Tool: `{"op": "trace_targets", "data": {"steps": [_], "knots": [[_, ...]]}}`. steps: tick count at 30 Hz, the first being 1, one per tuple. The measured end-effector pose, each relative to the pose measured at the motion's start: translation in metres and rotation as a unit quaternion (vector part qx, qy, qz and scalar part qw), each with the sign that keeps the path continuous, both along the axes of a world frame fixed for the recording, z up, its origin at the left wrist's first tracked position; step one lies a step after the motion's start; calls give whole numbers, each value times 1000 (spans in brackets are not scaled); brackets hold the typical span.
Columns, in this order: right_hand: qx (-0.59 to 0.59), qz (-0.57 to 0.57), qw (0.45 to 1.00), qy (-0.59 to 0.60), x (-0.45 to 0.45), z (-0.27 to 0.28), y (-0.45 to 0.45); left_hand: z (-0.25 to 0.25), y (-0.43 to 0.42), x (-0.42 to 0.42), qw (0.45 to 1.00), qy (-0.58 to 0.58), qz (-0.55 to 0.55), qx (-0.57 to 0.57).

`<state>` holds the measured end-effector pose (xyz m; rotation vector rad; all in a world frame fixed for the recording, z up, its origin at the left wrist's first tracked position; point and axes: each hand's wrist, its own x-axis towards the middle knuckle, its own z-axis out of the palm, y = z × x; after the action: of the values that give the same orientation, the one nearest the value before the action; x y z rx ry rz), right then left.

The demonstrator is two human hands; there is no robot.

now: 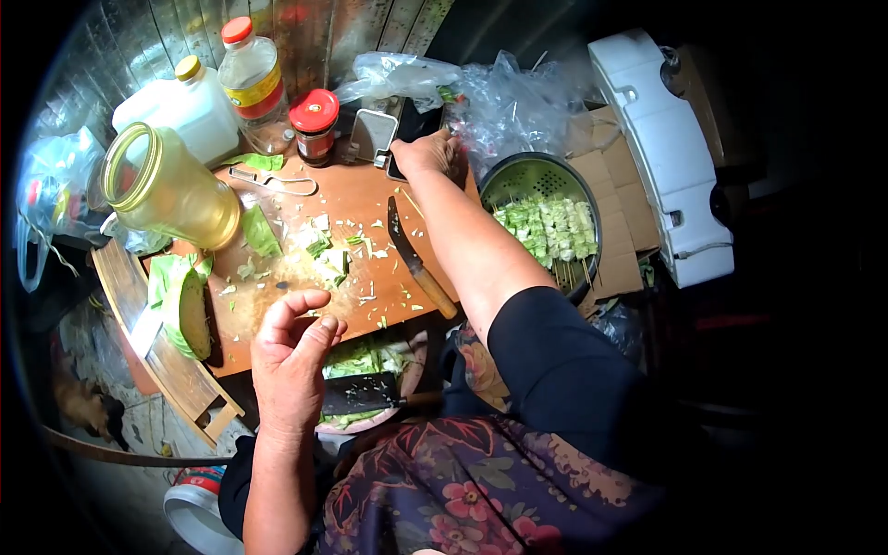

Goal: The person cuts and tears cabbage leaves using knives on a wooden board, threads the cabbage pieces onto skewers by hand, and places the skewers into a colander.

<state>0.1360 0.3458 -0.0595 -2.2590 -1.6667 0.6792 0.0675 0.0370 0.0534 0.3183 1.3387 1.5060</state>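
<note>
My left hand hovers over the front edge of the orange-brown board, its fingers loosely bent and apart with nothing visible in them. Chopped cabbage lies scattered on the board beyond it. Stretched out to the back, my right hand is beside a dark flat object and a clear plastic bag; its fingertips are partly hidden. A knife with a wooden handle lies to the left of my right forearm. Cabbage skewers rest in a metal colander.
At the back stand a red-lidded jar, a bottle and a white jug. A big glass jar and a cut cabbage are left. Below the board, a cleaver lies over a basin. White foam stands right.
</note>
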Motion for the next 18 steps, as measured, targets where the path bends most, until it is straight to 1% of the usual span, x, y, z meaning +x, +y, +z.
{"op": "trace_targets", "data": {"steps": [4, 6, 7, 8, 11, 18], "knots": [[3, 16, 1000, 10, 9, 4, 4, -1, -1, -1, 1000, 2, -6, 0], [-2, 62, 998, 5, 18, 7, 6, 2, -1, -2, 1000, 3, -5, -5], [-16, 87, 996, -16, 24, 12, 5, 3, -1, -2, 1000, 4, -6, -9], [-17, 88, 996, -17, 29, 12, 6, 2, -1, -2, 1000, 3, -5, -10], [26, 140, 989, -48, 40, 3, 9, 1, -1, -2, 1000, 7, -10, -12], [68, 148, 986, -38, 44, -8, 10, 1, 4, 1, 999, 11, -23, -22]]}}
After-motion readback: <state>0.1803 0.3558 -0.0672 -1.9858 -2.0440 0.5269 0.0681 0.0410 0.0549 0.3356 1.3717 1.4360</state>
